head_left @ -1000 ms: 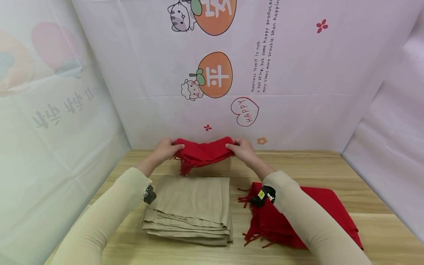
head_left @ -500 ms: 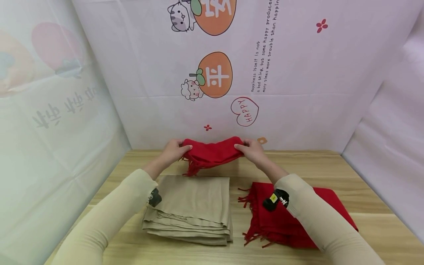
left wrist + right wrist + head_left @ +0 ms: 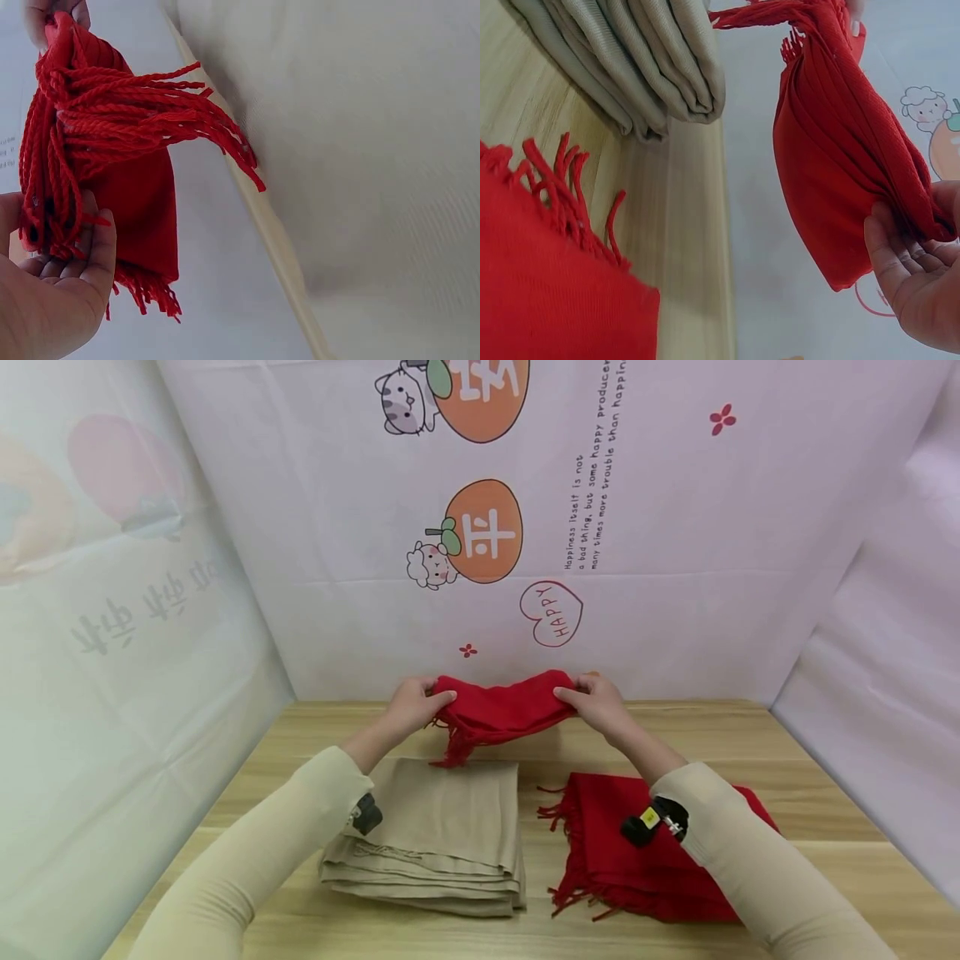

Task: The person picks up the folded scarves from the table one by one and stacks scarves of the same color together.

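A folded red scarf with twisted fringe hangs between my two hands near the back wall, above the table. My left hand grips its fringed end, thumb on top and fingers beneath; the left wrist view shows the fringe spilling sideways. At the other end my right hand pinches the smooth folded edge, its fingers under the layers. On the table below lies a folded beige cloth with a thin fringe. A second folded red scarf rests at the right, partly covered by my right forearm.
The wooden table meets a white printed back wall, with white side sheets at left and right. Wood shows between the beige cloth and the lying red scarf, whose fringe points toward that cloth.
Both hands have shifted to the right with the held red scarf stretched between them. The beige cloth and the other red scarf stay where they were.
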Tool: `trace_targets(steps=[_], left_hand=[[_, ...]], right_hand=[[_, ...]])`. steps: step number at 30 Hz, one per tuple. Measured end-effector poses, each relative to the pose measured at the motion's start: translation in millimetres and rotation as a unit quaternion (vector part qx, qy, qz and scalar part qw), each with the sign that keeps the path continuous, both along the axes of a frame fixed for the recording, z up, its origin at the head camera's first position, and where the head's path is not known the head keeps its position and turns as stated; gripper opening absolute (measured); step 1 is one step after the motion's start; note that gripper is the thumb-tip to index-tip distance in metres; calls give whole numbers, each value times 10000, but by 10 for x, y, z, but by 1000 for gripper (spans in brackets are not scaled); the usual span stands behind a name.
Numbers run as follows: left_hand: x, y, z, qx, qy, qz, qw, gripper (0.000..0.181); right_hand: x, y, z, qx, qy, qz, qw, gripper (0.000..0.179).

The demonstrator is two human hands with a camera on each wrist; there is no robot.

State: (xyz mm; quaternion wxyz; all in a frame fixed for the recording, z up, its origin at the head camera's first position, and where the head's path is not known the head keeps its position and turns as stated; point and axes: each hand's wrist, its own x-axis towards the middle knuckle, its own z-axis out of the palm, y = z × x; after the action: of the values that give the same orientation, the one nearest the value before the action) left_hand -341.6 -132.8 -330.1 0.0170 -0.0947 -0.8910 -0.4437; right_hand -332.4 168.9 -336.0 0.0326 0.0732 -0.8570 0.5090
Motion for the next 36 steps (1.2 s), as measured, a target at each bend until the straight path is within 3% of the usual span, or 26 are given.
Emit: trace_targets(steps=[10,36], left_hand=[[69,214,8,168,112,-134,9997,20],[281,738,34,503,348,-802,9949,18]], right_hand=[[111,237,11,-322,-127,89,9994,37],[508,837,77,-345,-143,-4,9993,54]])
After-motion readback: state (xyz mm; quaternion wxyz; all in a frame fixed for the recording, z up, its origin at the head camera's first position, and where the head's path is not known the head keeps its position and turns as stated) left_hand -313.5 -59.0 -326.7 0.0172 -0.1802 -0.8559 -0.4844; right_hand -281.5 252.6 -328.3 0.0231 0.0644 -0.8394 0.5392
